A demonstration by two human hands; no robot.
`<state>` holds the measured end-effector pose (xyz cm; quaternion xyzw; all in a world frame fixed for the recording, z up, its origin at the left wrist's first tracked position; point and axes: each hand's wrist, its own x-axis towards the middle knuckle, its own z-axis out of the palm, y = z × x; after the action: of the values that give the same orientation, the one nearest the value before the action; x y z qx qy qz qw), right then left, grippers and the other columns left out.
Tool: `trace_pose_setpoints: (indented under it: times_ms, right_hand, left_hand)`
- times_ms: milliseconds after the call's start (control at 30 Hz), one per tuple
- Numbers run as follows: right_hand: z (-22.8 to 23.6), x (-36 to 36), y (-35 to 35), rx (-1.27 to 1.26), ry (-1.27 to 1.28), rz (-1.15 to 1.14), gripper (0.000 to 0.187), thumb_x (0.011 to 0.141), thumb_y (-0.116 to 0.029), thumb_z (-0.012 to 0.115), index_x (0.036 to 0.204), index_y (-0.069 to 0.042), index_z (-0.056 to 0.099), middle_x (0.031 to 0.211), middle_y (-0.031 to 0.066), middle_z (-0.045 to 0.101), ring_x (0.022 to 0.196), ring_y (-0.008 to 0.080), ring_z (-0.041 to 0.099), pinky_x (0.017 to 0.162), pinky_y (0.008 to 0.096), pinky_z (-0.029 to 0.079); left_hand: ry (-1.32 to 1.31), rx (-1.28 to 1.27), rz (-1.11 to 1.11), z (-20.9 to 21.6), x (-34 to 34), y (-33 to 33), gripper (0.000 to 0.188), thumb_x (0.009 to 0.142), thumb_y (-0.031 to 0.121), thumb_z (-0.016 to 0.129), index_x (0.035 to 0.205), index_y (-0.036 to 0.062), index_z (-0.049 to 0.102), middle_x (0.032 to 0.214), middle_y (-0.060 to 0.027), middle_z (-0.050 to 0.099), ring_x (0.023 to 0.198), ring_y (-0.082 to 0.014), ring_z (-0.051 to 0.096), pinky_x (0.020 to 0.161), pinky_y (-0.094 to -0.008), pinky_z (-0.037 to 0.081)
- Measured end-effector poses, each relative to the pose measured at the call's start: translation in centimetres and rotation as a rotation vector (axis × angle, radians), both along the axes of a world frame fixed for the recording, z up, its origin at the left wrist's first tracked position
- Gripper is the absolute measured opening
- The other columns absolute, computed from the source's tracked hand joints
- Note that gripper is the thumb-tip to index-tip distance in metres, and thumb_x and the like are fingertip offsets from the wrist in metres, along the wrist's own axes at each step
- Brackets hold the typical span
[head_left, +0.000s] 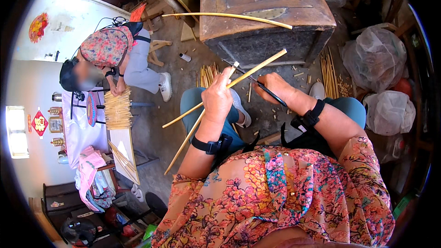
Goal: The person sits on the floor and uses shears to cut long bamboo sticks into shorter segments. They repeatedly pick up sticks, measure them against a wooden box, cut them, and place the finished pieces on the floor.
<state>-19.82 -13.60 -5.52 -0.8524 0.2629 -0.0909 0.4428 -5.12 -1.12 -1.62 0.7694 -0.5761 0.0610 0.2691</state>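
My left hand [217, 97] is closed around two pale canes [264, 66] that cross in its grip. Their long ends slant down to the left past my wrist. My right hand [275, 87] grips a long, thin dark tool [277, 98] with a black handle. Its narrow front part reaches up and left, against or just behind the canes near their cut ends; contact is hard to tell. The tool's exact kind is unclear. Beyond my hands, more long canes [243, 17] lie across a worn wooden chest [220, 2].
Bundles of canes [329, 76] and short offcuts lie on the floor around the chest. Filled plastic bags [376, 57] stand at right. At left, another person [108, 48] bends over a row of canes [118, 110] on a narrow bench [123, 138].
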Motion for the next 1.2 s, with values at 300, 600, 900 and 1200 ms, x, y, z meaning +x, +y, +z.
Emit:
trace_pose_setpoints:
  times_ms: [300, 600, 900, 1200]
  right_hand:
    - [-1.0, 0.2, 0.1, -0.052, 0.056, 0.041, 0.036, 0.082, -0.029, 0.053, 0.071, 0.003, 0.064, 0.071, 0.0286, 0.059, 0.075, 0.0422, 0.061, 0.071, 0.0459, 0.05]
    - [-1.8, -0.6, -1.5, 0.025, -0.245, -0.066, 0.038, 0.08, -0.035, 0.065, 0.068, 0.0, 0.058, 0.057, 0.0173, 0.056, 0.056, 0.0309, 0.06, 0.054, 0.04, 0.047]
    - [0.5, 0.2, -1.3, 0.95, -0.658, -0.051, 0.023, 0.083, -0.01, 0.066, 0.099, 0.0, 0.054, 0.081, 0.0048, 0.058, 0.066, 0.012, 0.058, 0.058, 0.0253, 0.051]
    - [-0.5, 0.6, -0.8, 1.054, -0.708, -0.082, 0.02, 0.081, -0.01, 0.068, 0.094, -0.002, 0.056, 0.075, 0.0031, 0.057, 0.063, 0.0118, 0.055, 0.053, 0.0249, 0.047]
  left_hand:
    - [0.015, 0.025, 0.033, -0.2, 0.1, 0.4, 0.042, 0.074, -0.003, 0.055, 0.113, 0.0114, 0.058, 0.097, -0.0097, 0.065, 0.082, -0.0246, 0.066, 0.068, -0.0355, 0.052]
    - [0.731, 0.194, -0.03, 2.3, 3.2, 1.0, 0.02, 0.089, 0.009, 0.055, 0.108, 0.0049, 0.056, 0.075, -0.003, 0.062, 0.055, -0.0068, 0.053, 0.049, -0.0197, 0.041]
    - [1.094, 0.524, -0.172, 3.7, 1.7, -0.9, 0.017, 0.092, 0.016, 0.051, 0.104, 0.0047, 0.056, 0.069, 0.0003, 0.057, 0.048, -0.0038, 0.045, 0.043, -0.0166, 0.035]
    - [1.178, 0.568, -0.211, 3.7, 1.0, -1.8, 0.021, 0.09, 0.018, 0.056, 0.102, 0.0023, 0.054, 0.068, -0.0029, 0.057, 0.047, -0.0041, 0.044, 0.041, -0.0163, 0.033]
